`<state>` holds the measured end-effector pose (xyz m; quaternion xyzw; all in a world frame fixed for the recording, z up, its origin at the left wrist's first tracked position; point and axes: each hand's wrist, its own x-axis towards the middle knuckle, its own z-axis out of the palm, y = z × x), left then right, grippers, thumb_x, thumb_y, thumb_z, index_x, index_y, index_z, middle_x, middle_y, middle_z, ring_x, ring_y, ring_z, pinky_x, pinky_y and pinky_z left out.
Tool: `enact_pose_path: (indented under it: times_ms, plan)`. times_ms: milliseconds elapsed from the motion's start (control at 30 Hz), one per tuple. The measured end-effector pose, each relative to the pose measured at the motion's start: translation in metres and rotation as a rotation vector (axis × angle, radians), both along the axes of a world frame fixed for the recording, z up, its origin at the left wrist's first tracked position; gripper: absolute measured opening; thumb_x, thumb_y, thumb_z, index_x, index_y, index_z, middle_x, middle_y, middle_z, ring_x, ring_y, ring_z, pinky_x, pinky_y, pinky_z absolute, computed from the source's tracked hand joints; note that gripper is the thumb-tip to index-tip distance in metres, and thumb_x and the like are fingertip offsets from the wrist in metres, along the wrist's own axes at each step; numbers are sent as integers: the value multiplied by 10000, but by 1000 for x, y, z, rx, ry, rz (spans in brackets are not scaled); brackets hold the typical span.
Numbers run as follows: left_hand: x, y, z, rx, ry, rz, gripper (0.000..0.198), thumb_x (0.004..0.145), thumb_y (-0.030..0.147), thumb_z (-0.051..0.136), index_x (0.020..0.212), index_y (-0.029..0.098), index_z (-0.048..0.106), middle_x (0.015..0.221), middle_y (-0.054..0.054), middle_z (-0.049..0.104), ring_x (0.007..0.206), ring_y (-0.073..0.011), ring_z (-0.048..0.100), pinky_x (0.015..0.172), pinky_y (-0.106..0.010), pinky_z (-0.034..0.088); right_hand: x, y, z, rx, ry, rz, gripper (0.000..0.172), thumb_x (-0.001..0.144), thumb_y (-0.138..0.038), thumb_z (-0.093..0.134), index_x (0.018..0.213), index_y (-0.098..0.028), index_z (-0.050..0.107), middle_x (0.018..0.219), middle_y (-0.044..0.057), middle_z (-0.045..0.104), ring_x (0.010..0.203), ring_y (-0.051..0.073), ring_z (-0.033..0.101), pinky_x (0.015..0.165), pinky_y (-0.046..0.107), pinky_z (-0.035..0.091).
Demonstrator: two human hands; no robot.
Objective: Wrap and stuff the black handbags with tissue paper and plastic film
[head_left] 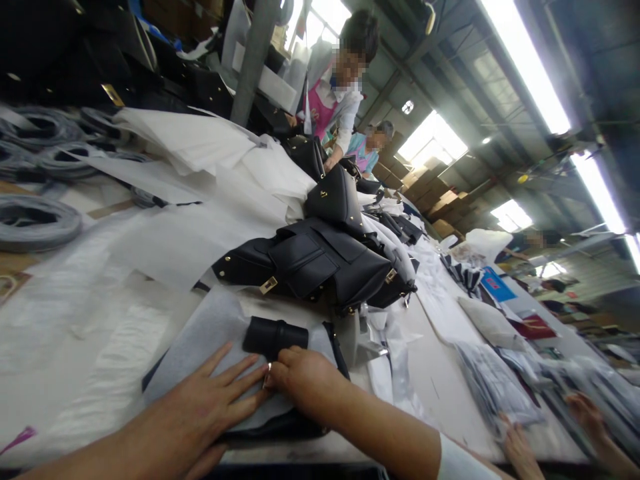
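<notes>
- On a long worktable (440,380) in a strip-lit workshop, white sheets and piled black handbags (320,267) lay spread, and a co-worker (340,100) stood at the far end
- Nearest the camera, a black bag (280,430) lay under a grey wrapping sheet (210,327), its long axis running left to right
- The left hand (200,407) lay flat on the sheet, fingers released; the right hand (305,383) was clenched beside it
- The sheet hid most of the bag, and what the right fingers gripped could not be told
</notes>
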<state>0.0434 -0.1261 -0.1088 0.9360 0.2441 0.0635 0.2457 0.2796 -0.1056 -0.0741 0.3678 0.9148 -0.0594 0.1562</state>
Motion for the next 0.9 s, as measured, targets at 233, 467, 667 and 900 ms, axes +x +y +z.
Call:
enact_pose_path:
  times_ms: [233, 467, 667, 900]
  plan:
    - [-5, 2, -7, 11, 31, -39, 1032, 698, 55, 511, 1600, 418, 164, 1676, 10, 191, 1520, -304, 254, 1201, -661, 244, 26, -45, 18, 32, 193, -141, 302, 1007, -459, 566, 1100, -195, 678, 1067, 69, 766, 978, 232, 699, 916, 347, 513]
    - [-9, -4, -22, 315, -14, 27, 1145, 628, 33, 510, 1607, 425, 65, 1649, 6, 276, 1484, -279, 357, 1210, -603, 291, 38, -108, -26, 421, 406, -185, 670, 997, -530, 550, 1528, -145, 413, 1498, 109, 562, 1372, 299, 529, 1173, 449, 385]
    - [-45, -6, -35, 380, -115, 325, 777, 921, 300, 572, 1564, 528, 199, 1597, 68, 424, 1427, -294, 464, 1234, -574, 263, 60, -103, 10, 272, 668, -501, 423, 1012, -520, 519, 1345, -286, 636, 1372, 64, 676, 1317, 301, 583, 1198, 549, 336]
    - [-81, 10, -54, -295, -351, 899, 617, 985, 625, 322, 1525, 351, 439, 1628, 13, 384, 1484, -369, 345, 1153, -613, 392, 87, -93, -2, -282, 1323, -1402, 683, 903, -693, 574, 1469, -315, 525, 1556, 86, 491, 1442, 333, 436, 1028, 513, 498]
